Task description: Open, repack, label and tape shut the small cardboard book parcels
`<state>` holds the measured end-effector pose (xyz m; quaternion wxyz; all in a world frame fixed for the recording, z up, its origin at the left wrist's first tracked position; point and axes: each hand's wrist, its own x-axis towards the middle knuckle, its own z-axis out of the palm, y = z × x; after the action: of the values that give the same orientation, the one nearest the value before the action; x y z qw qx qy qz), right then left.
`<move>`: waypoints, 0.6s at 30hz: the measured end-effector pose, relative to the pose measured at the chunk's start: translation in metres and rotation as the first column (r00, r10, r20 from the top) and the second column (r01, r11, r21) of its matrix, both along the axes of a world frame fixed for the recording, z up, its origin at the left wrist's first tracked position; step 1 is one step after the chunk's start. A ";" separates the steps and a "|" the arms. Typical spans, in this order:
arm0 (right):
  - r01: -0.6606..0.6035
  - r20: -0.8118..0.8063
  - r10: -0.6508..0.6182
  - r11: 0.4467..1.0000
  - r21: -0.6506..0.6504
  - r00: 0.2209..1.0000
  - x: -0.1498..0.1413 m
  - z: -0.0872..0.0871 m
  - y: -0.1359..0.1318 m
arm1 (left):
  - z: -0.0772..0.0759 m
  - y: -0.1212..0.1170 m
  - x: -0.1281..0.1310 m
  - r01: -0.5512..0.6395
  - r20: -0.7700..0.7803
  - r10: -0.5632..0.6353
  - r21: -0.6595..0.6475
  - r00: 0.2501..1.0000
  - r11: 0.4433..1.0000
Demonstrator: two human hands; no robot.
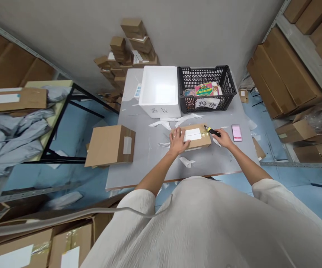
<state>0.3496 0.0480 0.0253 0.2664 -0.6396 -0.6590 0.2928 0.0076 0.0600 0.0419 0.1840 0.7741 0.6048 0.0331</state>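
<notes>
A small taped cardboard box (pixel 204 140) with a white label lies on the grey table in front of me. My left hand (pixel 178 141) rests flat on its left end, fingers spread. In my right hand (pixel 222 138) is a black and yellow box cutter (pixel 213 131), its tip at the taped right end of the box. Whether the blade touches the tape I cannot tell. Scraps of white paper (pixel 187 162) lie around the box.
Behind the box stand a white foam bin (pixel 160 111) and a black plastic crate (pixel 228 106) holding colourful packages. A pink-screened phone (pixel 236 133) lies to the right. At the table's left edge sits a larger carton (pixel 105 146). Shelves with cartons (pixel 286 74) flank the right side.
</notes>
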 end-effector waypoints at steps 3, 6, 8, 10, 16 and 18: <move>0.020 -0.051 -0.022 0.999 -0.029 0.998 -0.010 -0.003 0.002 | -0.006 -0.016 -0.025 -0.091 0.026 0.091 -0.007 0.996 0.996; 0.014 -0.085 -0.019 0.998 -0.060 0.996 -0.020 -0.004 0.002 | -0.015 -0.028 -0.039 -0.214 0.098 0.220 -0.067 0.971 0.975; 0.009 -0.085 -0.014 0.998 -0.061 0.996 -0.026 -0.003 0.001 | -0.021 -0.033 -0.044 -0.217 0.178 0.229 -0.084 0.957 0.972; 0.009 -0.070 -0.013 0.998 -0.058 0.997 -0.030 -0.001 -0.001 | -0.024 -0.036 -0.047 -0.177 0.260 0.190 -0.071 0.947 0.982; -0.010 -0.024 0.009 1.000 -0.024 1.000 -0.035 0.002 -0.007 | -0.025 -0.037 -0.050 -0.134 0.332 0.153 -0.079 0.931 0.988; 0.017 -0.033 -0.016 1.000 0.018 0.999 -0.036 0.000 -0.009 | -0.026 -0.036 -0.050 -0.128 0.334 0.151 -0.089 0.930 0.988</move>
<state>0.3137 0.0388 0.0252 0.2851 -0.6378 -0.6519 0.2950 -0.0423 0.0240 0.0155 0.3080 0.7055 0.6182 0.1592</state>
